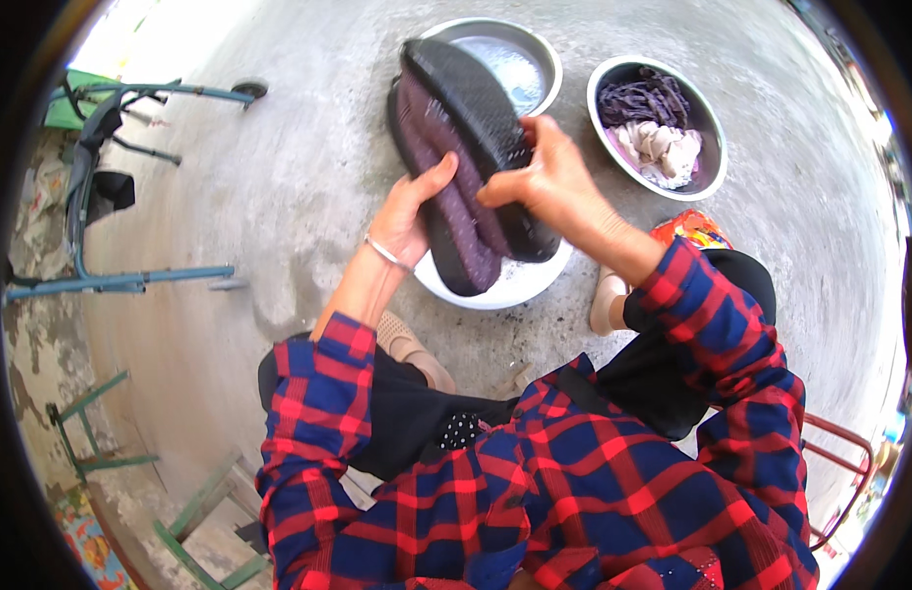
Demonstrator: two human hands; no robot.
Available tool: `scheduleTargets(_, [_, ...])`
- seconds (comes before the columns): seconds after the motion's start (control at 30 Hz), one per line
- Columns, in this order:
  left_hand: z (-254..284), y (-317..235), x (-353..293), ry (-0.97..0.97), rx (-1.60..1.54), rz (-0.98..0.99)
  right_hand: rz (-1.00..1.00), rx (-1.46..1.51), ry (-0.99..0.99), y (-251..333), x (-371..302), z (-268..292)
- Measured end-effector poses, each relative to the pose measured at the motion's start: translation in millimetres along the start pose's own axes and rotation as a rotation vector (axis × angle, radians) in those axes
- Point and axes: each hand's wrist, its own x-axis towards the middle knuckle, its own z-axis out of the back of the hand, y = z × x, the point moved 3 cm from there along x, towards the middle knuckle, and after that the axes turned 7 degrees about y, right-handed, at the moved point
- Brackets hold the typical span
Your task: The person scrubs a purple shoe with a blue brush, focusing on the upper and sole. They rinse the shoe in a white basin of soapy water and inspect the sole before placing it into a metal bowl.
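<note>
I hold up a long, folded black-and-purple padded item [466,147] with rounded ends and textured black panels. I cannot tell its exact kind. My left hand [414,208] grips its left side, thumb laid over the purple fabric. On its right edge, the fingers and thumb of my right hand [547,187] are closed around a black panel. Below it is a white basin [500,297], mostly hidden by the item. Small pale flecks or drops show on the dark surface.
Beyond the item stands a metal basin [555,81] of cloudy water. To its right, another metal basin [717,162] holds dark and pale wet cloths. A red-orange packet [694,230] lies by my right foot. At left stands a blue-green wheeled frame [121,282].
</note>
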Motion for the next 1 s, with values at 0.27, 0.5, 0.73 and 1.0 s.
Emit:
scheduleTargets(0.27, [35,16,-5,-0.27,0.333,-0.175,0.012,-0.487,-0.045,-5,-14,-11])
scheduleTargets(0.5, [37,13,-10,-0.368,0.344,-0.216,-0.169,-0.374,0.038,-12,-6,-8])
scheduleTargets(0.73, [37,3,-12,-0.335,0.371,-0.234,-0.165,-0.279,0.098,-18,4,2])
scheduleTargets(1.0, [51,-13,-12,-0.075,-0.033,-0.176,-0.087,-0.504,-0.023,-16,10,1])
